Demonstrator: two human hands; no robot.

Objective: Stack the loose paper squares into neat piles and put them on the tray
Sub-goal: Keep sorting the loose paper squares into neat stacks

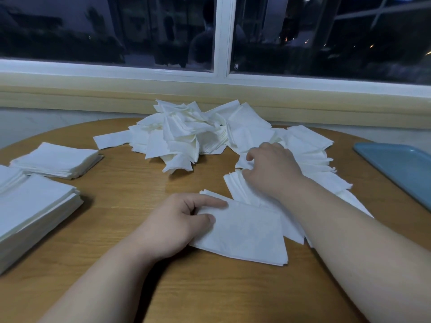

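Left hand (177, 220) pinches one thin stack (245, 234); right hand (272, 169), just beyond, clutches loose squares (240, 163) beside one heap (182, 136). At least two neat piles (56, 159) lie left of the hands, one tray (401, 166) right.

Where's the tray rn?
Head view: blue tray at the right edge of the table, cut off by the frame, just right of the loose paper squares under the right hand.

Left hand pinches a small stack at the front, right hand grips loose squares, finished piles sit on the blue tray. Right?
Not quite. The head view shows the finished piles on the table at the left; the visible part of the blue tray holds no paper. The rest holds: left hand pinches the small stack, right hand grips loose squares.
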